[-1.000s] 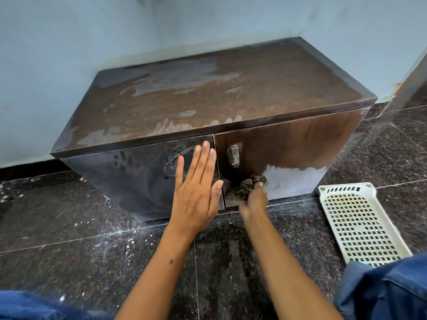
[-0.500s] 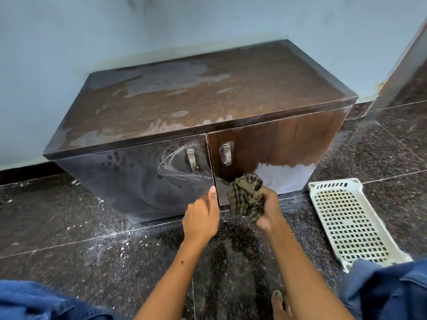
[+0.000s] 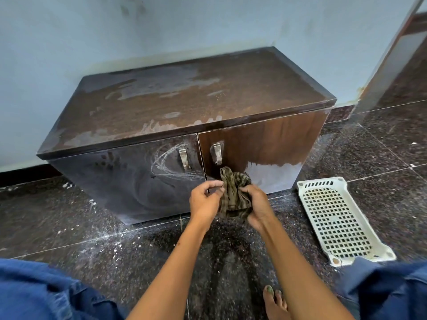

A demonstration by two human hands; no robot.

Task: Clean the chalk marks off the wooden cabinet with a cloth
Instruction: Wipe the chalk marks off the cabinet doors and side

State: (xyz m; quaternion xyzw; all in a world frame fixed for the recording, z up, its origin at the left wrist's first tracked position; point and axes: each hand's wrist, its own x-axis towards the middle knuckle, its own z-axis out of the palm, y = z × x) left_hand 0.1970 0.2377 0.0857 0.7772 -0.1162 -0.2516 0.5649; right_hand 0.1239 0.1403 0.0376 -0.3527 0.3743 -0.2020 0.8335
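Low in the centre of the frame, both hands met on the cloth (image 3: 234, 196), a striped olive-brown rag bunched up just in front of the wooden cabinet (image 3: 184, 105). Right hand (image 3: 257, 209) gripped the lower right of the bundle, fingers curled round it. Left hand (image 3: 204, 200) pinched its left edge between thumb and fingertips. One tail of the rag stood up past the knuckles, overlapping the bottom of the right door (image 3: 265, 146).

Chalk marks (image 3: 166, 162) swept in pale arcs across the upper right of the left door (image 3: 111, 179), around its metal handle (image 3: 184, 159); the second handle (image 3: 217, 153) sat just past the door seam. Whitish smears lay along the top panel's front edge and back left. A pale patch showed at the lower right of the right door.

Cabinet backed against a light blue wall (image 3: 138, 31). Dark speckled floor (image 3: 92, 227) lay open to the left and in front, dusted white along the tile joint. A white perforated plastic tray (image 3: 335, 218) lay flat on the floor near the cabinet's lower right corner, apart from it. Blue-clad knees (image 3: 39, 289) filled both bottom corners; a bare foot (image 3: 273, 301) showed at bottom centre-right.
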